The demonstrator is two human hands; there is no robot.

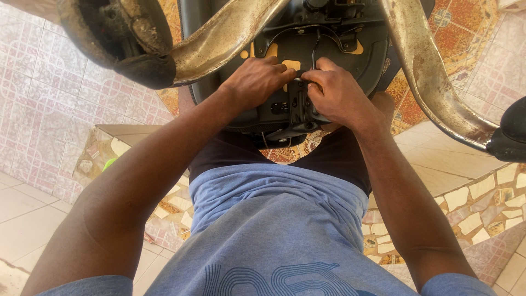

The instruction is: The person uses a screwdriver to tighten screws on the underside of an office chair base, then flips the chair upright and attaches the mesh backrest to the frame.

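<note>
An overturned office chair lies in front of me, its black seat underside [350, 49] facing up. My left hand [257, 79] and my right hand [334, 93] meet at the middle of the black metal mechanism [293, 107] bolted under the seat. Both hands pinch a small part there, fingers curled tight; the part itself is hidden between the fingertips. Two worn, rusty metal base legs [219, 38] [433, 77] arch over the seat to left and right. A black caster [126, 38] sits at the end of the left leg.
Another black caster [512, 131] shows at the right edge. The floor is patterned pink and orange tile [49, 82], with a mosaic stone step [482, 203] under me. A small green object [109, 163] lies by my left arm.
</note>
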